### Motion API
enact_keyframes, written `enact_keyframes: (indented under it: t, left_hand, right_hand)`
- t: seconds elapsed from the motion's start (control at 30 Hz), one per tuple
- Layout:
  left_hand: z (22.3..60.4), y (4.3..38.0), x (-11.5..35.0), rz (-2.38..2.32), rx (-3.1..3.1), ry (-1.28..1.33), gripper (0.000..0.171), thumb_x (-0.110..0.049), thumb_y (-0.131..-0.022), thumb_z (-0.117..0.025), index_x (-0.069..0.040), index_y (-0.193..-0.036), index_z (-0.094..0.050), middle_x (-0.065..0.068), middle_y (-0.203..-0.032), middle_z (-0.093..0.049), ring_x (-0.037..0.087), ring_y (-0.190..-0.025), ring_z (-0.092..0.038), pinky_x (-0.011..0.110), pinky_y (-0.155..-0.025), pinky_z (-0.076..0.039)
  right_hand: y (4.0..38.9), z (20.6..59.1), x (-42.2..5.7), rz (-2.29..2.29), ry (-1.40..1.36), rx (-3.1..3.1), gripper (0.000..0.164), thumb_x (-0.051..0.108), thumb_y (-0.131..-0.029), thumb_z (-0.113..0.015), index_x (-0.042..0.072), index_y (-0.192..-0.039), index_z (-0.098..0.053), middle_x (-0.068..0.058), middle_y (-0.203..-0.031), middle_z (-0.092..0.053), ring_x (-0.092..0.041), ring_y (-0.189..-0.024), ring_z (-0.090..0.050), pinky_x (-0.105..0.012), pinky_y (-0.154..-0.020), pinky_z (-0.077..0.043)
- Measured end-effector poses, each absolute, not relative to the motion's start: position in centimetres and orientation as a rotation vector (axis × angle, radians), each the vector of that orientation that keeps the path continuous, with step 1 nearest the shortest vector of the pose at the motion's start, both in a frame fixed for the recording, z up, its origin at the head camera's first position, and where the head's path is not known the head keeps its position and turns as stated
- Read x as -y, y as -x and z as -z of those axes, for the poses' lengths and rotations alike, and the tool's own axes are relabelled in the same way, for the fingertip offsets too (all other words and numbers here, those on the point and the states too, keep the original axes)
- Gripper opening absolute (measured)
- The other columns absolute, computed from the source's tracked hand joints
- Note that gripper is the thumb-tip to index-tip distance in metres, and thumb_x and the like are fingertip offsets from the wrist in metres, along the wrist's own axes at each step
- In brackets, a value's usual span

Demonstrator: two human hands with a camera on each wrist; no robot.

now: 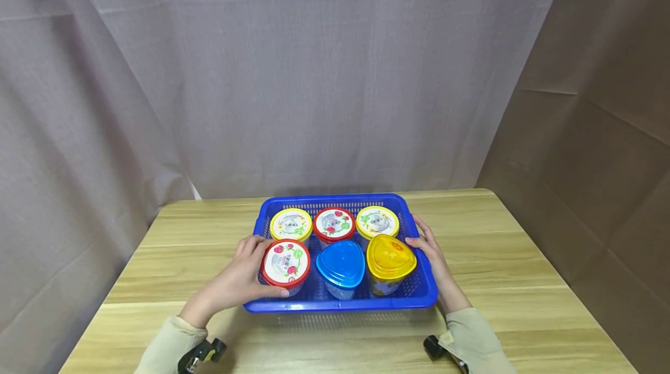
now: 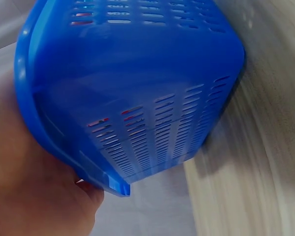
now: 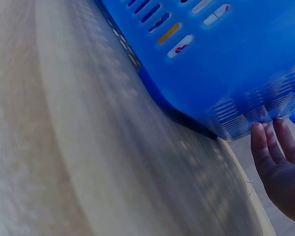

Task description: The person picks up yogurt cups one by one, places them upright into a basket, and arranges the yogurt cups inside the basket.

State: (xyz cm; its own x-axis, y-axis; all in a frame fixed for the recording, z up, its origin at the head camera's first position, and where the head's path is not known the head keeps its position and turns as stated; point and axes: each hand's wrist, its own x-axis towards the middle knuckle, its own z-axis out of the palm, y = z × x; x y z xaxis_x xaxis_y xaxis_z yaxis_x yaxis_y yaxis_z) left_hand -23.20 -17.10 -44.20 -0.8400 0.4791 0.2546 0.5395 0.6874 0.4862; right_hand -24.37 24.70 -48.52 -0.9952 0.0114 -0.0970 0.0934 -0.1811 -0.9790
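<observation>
A blue plastic basket [image 1: 340,306] with slotted walls stands on the wooden table. My left hand [image 1: 241,272] reaches over its left rim and grips a red-lidded tub [image 1: 286,262] in the front left corner, thumb at the front, fingers behind. The left wrist view shows that hand [image 2: 34,182] above the rim; the tub is mostly hidden by the wall there. At the right end, my right hand [image 1: 431,252] holds the basket, thumb over the rim. Its fingers [image 3: 260,142] lie against the outside wall. Beside the gripped tub is a blue-lidded cup [image 1: 341,264].
A yellow-lidded cup [image 1: 391,257] sits at the basket's front right. Behind stand a yellow-rimmed tub [image 1: 291,224], another red-lidded tub [image 1: 334,225] and a second yellow-rimmed tub [image 1: 377,222]. Grey curtains [image 1: 335,83] hang beyond the table [image 1: 523,281].
</observation>
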Motion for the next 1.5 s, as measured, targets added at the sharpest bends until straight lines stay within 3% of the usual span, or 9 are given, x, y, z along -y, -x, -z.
enact_keyframes:
  t: [0.4,1.27,1.5]
  left_hand:
    - [44.01,23.18,16.96,0.705,2.761,0.924,0.093,-0.049,-0.066,-0.091,0.002,-0.134,-0.054,0.013,-0.122,-0.049,0.04,-0.131,-0.036,0.057,-0.105,-0.042]
    - [44.29,23.05,16.79,0.774,2.793,0.859,0.096,-0.05,-0.066,-0.091,0.002,-0.137,-0.053,0.015,-0.129,-0.049,0.042,-0.137,-0.031,0.06,-0.108,-0.039]
    - [44.34,22.87,17.03,0.853,2.773,0.86,0.094,-0.053,-0.071,-0.087,0.001,-0.139,-0.051,0.015,-0.133,-0.047,0.04,-0.137,-0.032,0.061,-0.107,-0.039]
  right_hand:
    - [24.4,48.48,-24.63,2.376,-0.128,-1.978,0.066,0.021,-0.1,-0.046,0.027,-0.16,-0.018,-0.012,-0.155,-0.034,-0.011,-0.113,-0.057,-0.026,-0.094,-0.05]
    - [24.52,48.72,-24.86,2.385,-0.118,-1.96,0.066,0.021,-0.101,-0.046,0.028,-0.16,-0.017,-0.012,-0.154,-0.032,-0.011,-0.114,-0.057,-0.027,-0.095,-0.05]
    - [24.45,48.76,-24.77,2.401,-0.106,-1.949,0.065,0.02,-0.101,-0.046,0.027,-0.159,-0.018,-0.013,-0.152,-0.034,-0.011,-0.112,-0.058,-0.027,-0.094,-0.051]
